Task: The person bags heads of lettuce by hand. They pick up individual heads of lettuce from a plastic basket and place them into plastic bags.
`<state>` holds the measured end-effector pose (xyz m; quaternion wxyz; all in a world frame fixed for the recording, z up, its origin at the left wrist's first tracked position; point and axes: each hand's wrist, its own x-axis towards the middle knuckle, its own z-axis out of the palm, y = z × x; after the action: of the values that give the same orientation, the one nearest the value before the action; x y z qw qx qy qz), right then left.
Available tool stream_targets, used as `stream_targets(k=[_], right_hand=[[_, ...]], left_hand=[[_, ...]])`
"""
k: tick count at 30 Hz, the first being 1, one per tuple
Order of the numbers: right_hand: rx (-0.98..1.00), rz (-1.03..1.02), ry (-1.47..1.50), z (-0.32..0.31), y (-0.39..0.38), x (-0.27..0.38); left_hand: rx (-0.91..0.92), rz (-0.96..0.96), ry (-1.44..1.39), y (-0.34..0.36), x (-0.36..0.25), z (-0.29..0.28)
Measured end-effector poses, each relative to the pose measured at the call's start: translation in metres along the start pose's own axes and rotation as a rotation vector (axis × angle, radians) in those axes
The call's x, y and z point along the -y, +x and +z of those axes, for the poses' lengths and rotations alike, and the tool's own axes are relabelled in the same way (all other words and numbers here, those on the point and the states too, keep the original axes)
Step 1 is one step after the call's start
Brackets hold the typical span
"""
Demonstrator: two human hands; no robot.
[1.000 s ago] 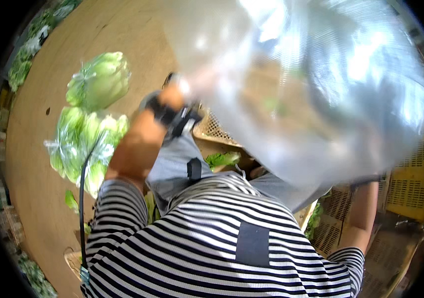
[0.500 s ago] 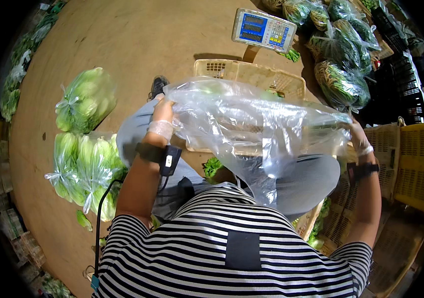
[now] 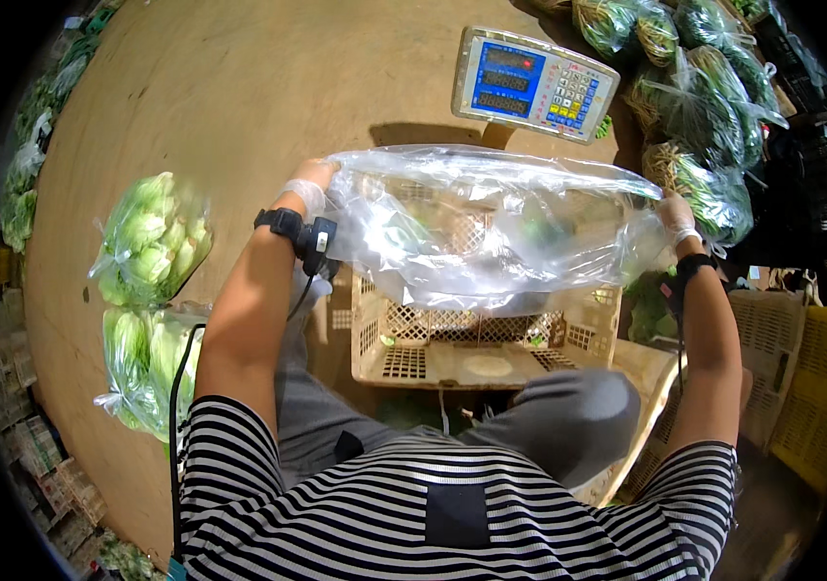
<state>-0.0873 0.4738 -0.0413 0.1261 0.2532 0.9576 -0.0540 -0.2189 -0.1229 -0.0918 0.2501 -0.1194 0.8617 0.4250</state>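
Observation:
A large clear plastic bag (image 3: 491, 228) is stretched wide between my two gloved hands. My left hand (image 3: 315, 179) is closed on its left end, and my right hand (image 3: 675, 211) grips the right end. Below and behind the bag stands a beige plastic crate (image 3: 491, 366), seen partly through the film. A few green leaf scraps lie in the crate; the bag covers its far part. Black straps with small devices are on both my wrists.
Beyond the crate rises a scale display (image 3: 534, 84). Bagged lettuces (image 3: 157, 242) lie on the floor at left. Bagged leafy greens (image 3: 704, 107) are piled at far right, near black crates (image 3: 810, 208). A yellow crate (image 3: 820, 378) stands at right.
Both my hands have moved a little farther away, and the bag's hanging part has swung up off my lap. The crate's near side now shows beneath it. The head view has shifted.

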Motion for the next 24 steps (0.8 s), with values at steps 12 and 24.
stream_targets(k=[12,24], right_hand=[[0.762,-0.144,0.282,0.148,0.018,-0.114],[0.481,0.079,0.885,0.077,-0.179,-0.059]], left_hand=[[0.608,-0.428,-0.413,-0.054,0.039,0.011],[-0.001,-0.305,-0.866,-0.179,0.053,0.048]])
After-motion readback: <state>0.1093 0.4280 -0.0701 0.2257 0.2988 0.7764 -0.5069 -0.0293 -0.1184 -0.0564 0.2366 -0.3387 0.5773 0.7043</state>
